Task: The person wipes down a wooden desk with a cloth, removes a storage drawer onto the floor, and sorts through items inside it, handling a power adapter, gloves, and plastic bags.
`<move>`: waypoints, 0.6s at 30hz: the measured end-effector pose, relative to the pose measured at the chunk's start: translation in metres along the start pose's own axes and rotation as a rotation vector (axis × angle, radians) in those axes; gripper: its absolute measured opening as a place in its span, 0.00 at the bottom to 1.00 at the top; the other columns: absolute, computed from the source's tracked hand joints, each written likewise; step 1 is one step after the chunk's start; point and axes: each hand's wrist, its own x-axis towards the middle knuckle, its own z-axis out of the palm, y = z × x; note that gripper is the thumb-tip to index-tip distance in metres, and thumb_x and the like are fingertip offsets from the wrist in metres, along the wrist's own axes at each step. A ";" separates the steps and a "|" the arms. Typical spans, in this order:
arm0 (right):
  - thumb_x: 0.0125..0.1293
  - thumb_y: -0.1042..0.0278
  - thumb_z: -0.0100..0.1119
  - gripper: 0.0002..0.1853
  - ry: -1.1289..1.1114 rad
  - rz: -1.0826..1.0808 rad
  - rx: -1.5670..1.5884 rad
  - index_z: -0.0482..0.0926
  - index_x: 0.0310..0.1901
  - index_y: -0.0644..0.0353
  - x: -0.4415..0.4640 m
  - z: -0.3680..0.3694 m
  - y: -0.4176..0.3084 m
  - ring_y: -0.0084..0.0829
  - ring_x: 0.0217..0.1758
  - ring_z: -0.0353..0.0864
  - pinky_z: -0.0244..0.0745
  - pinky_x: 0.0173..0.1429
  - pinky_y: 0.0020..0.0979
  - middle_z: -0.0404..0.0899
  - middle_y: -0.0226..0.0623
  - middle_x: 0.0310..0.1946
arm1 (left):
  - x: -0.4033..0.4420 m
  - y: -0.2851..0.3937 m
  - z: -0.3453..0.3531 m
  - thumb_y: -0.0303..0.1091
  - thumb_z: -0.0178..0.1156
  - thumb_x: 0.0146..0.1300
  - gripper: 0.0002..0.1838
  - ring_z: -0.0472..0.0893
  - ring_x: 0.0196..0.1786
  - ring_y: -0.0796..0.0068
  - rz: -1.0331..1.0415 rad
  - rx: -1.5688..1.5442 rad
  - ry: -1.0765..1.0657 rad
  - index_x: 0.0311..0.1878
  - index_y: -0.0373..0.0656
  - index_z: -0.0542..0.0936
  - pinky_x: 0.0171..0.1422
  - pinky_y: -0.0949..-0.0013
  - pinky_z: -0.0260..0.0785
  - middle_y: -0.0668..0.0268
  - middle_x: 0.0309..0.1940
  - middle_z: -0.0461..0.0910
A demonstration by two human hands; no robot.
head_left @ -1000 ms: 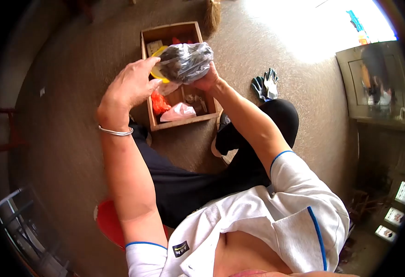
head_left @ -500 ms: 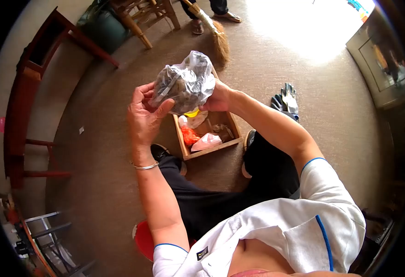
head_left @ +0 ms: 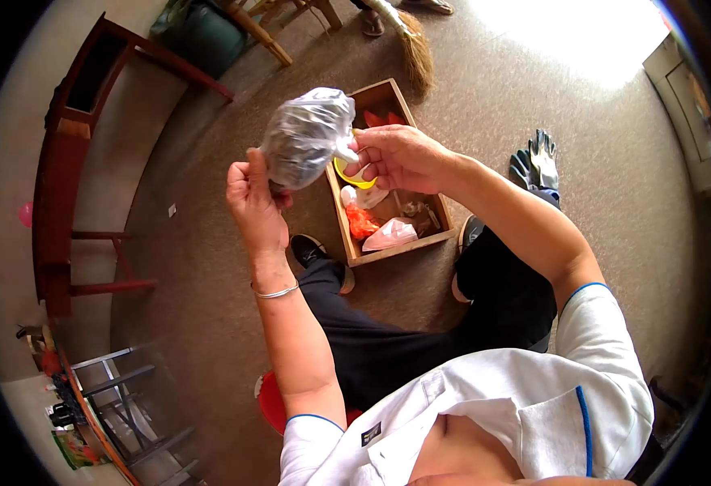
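A clear plastic bag [head_left: 305,134] with dark contents I cannot make out is held up in front of me. My left hand [head_left: 260,202] grips its lower left side, thumb up along the bag. With closed fingers my right hand [head_left: 400,158] pinches the gathered, twisted end of the bag on its right. Beneath the hands, a wooden drawer-like box [head_left: 404,252] rests on the floor. Inside it lie a pink plastic bag [head_left: 391,234], an orange-red bag [head_left: 361,221] and a round yellow item [head_left: 355,176] partly hidden by my right hand.
Grey-and-black work gloves [head_left: 536,162] lie on the floor to the right. A broom [head_left: 417,57] and another person's feet [head_left: 373,23] are ahead, near a wooden chair [head_left: 278,53]. A red-brown wooden table [head_left: 72,154] stands left, and a red stool [head_left: 271,402] is under me.
The bag has turned, and its gathered end now points right. My right hand has shifted from the bag's side to that end. The view has shifted, showing more of the box.
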 end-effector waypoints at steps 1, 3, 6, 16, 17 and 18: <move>0.70 0.56 0.50 0.13 0.034 -0.033 -0.057 0.73 0.41 0.58 -0.003 0.003 -0.003 0.19 0.29 0.76 0.72 0.33 0.21 0.80 0.34 0.31 | -0.001 0.002 0.000 0.53 0.56 0.65 0.19 0.67 0.18 0.87 -0.050 -0.030 0.000 0.31 0.47 0.70 0.18 0.82 0.59 0.73 0.20 0.70; 0.70 0.55 0.52 0.12 0.088 -0.126 -0.162 0.74 0.40 0.56 -0.001 -0.001 -0.005 0.17 0.30 0.76 0.71 0.33 0.19 0.78 0.28 0.29 | 0.000 0.002 -0.001 0.54 0.54 0.66 0.20 0.67 0.17 0.85 -0.178 -0.144 -0.001 0.34 0.46 0.71 0.18 0.82 0.57 0.71 0.19 0.70; 0.67 0.49 0.56 0.16 0.227 -0.222 -0.222 0.72 0.44 0.53 0.001 -0.002 -0.006 0.18 0.39 0.76 0.75 0.40 0.25 0.75 0.26 0.36 | 0.003 -0.006 -0.011 0.54 0.52 0.67 0.20 0.66 0.16 0.84 -0.347 -0.313 -0.024 0.38 0.45 0.72 0.17 0.81 0.56 0.68 0.19 0.71; 0.61 0.56 0.65 0.32 -0.009 -0.184 0.005 0.62 0.60 0.60 -0.006 0.003 -0.008 0.36 0.54 0.76 0.79 0.51 0.48 0.71 0.41 0.52 | -0.011 -0.014 0.000 0.52 0.53 0.67 0.19 0.64 0.13 0.84 -0.449 -0.139 -0.175 0.39 0.43 0.75 0.14 0.82 0.53 0.67 0.19 0.74; 0.61 0.57 0.64 0.30 0.009 -0.182 0.017 0.63 0.59 0.61 -0.006 0.002 -0.006 0.35 0.53 0.77 0.79 0.50 0.48 0.72 0.40 0.51 | -0.011 -0.015 -0.001 0.52 0.53 0.66 0.19 0.64 0.12 0.85 -0.452 -0.146 -0.188 0.39 0.43 0.75 0.13 0.82 0.53 0.67 0.19 0.74; 0.62 0.58 0.64 0.28 0.024 -0.179 0.028 0.64 0.58 0.61 -0.005 0.002 -0.004 0.35 0.51 0.77 0.80 0.50 0.48 0.73 0.39 0.50 | -0.012 -0.015 0.000 0.53 0.54 0.66 0.20 0.65 0.13 0.85 -0.445 -0.150 -0.203 0.39 0.42 0.75 0.13 0.82 0.53 0.67 0.19 0.74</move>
